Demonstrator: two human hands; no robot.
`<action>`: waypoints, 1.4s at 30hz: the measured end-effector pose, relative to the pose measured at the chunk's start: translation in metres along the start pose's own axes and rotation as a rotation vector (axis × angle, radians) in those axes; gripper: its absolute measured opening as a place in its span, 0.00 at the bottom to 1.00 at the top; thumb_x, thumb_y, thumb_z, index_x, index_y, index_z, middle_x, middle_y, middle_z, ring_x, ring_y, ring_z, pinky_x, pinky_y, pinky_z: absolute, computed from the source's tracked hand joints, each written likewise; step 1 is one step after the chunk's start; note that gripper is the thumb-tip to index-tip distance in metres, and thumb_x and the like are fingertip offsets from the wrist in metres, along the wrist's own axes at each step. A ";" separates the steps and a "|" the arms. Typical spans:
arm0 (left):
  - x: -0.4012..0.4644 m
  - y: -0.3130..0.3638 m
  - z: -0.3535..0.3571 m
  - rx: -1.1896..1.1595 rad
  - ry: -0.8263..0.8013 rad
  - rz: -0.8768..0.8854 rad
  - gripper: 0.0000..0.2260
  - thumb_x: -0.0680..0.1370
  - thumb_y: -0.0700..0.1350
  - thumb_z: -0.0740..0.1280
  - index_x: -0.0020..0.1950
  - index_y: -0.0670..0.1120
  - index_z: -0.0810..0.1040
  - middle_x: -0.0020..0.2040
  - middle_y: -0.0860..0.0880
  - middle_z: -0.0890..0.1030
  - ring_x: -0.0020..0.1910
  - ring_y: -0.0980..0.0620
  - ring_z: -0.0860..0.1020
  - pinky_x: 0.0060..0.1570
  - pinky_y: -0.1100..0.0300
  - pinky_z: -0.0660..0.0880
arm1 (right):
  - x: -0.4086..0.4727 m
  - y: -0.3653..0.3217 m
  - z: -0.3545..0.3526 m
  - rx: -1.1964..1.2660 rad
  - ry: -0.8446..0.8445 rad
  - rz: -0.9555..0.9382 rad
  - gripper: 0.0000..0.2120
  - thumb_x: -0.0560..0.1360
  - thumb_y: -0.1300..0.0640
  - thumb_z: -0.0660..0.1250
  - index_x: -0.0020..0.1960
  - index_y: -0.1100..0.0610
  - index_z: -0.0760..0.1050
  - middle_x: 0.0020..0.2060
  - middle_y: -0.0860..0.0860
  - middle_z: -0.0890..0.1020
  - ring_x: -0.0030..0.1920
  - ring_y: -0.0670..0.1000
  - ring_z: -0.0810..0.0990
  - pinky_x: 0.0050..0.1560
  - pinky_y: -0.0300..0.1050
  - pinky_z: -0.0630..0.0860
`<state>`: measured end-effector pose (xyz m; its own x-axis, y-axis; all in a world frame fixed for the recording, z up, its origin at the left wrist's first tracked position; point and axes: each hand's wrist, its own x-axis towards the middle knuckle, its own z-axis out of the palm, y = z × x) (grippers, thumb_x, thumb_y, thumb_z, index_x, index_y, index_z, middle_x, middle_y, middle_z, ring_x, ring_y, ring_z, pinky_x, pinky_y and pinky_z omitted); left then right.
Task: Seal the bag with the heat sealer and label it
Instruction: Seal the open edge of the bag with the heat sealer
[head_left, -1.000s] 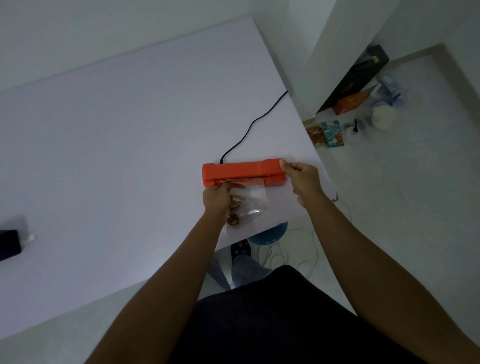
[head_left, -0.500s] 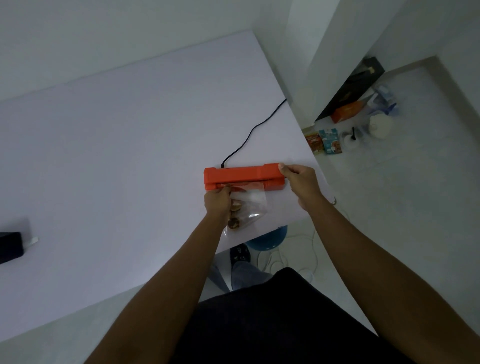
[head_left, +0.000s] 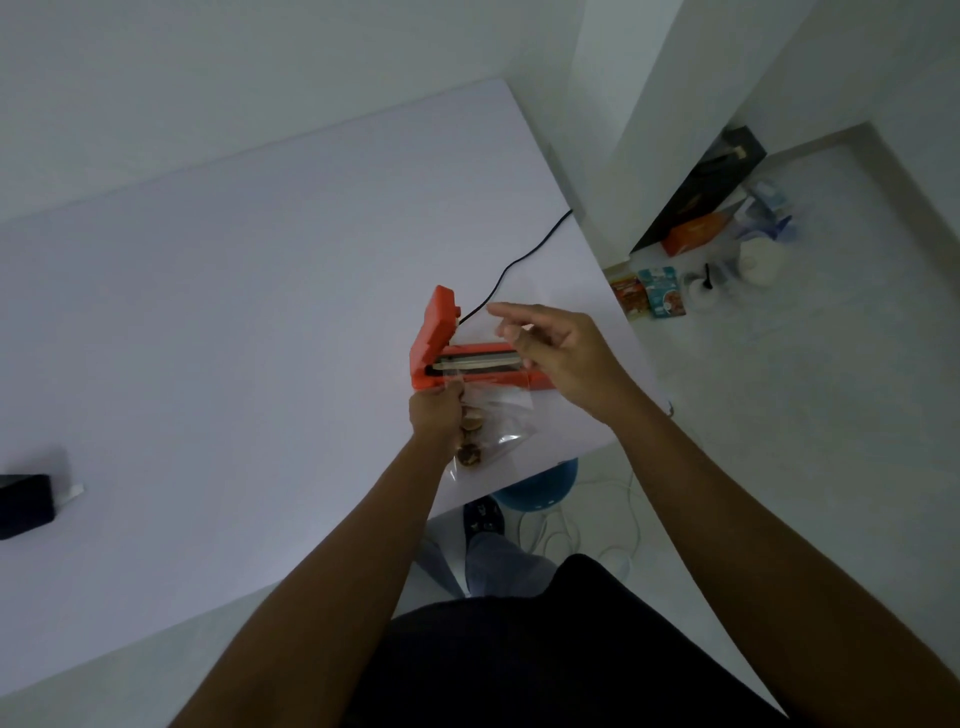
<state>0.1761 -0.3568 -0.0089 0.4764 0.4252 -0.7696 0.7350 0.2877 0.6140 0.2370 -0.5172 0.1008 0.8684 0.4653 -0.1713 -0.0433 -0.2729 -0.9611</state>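
Your clear plastic bag (head_left: 498, 415) lies flat near the right front edge of the white table (head_left: 234, 338), its open mouth laid across the sealing strip of the heat sealer (head_left: 441, 358). The film is thin, glossy and wrinkled, and small brown lumps sit inside near its lower left; what they are is hard to make out. The sealer is a long orange plastic block with squared corners. Its lid is tipped up at the left end, exposing a dark bar with a pale strip along it. A thin black cord (head_left: 519, 260) runs from its back over the table's right edge.

Your left hand (head_left: 436, 415) pinches the bag's left edge just below the sealer, covering that corner. Your right hand (head_left: 561, 353) hovers over the sealer's right half with fingers loosely spread, holding nothing, and hides that end of the machine.

At the far left, a black boxy object (head_left: 23, 506) is cut off by the frame. Packets and containers (head_left: 675, 280) crowd the floor beyond, blurred.
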 end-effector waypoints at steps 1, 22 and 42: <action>-0.001 0.001 0.000 -0.006 -0.002 -0.002 0.07 0.76 0.42 0.66 0.47 0.40 0.80 0.38 0.43 0.81 0.30 0.48 0.79 0.34 0.55 0.81 | 0.004 0.014 -0.003 -0.077 0.091 0.021 0.14 0.80 0.58 0.66 0.64 0.51 0.79 0.53 0.48 0.83 0.44 0.40 0.81 0.49 0.40 0.81; -0.021 0.009 0.021 0.197 0.098 0.415 0.09 0.80 0.44 0.66 0.59 0.44 0.82 0.51 0.51 0.83 0.47 0.53 0.80 0.56 0.57 0.76 | -0.009 0.142 -0.012 -0.458 0.211 0.275 0.31 0.76 0.61 0.72 0.74 0.45 0.66 0.36 0.49 0.75 0.36 0.47 0.73 0.42 0.36 0.71; -0.063 0.031 -0.082 0.031 -0.280 0.515 0.09 0.83 0.41 0.59 0.51 0.41 0.79 0.46 0.39 0.83 0.42 0.38 0.84 0.40 0.51 0.81 | -0.026 0.106 0.035 -0.210 -0.076 0.087 0.25 0.73 0.69 0.70 0.61 0.44 0.78 0.45 0.48 0.80 0.39 0.47 0.77 0.44 0.31 0.76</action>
<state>0.1294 -0.3046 0.0724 0.8823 0.2593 -0.3928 0.3865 0.0770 0.9191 0.1929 -0.5287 -0.0044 0.8259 0.4924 -0.2747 -0.0055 -0.4802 -0.8771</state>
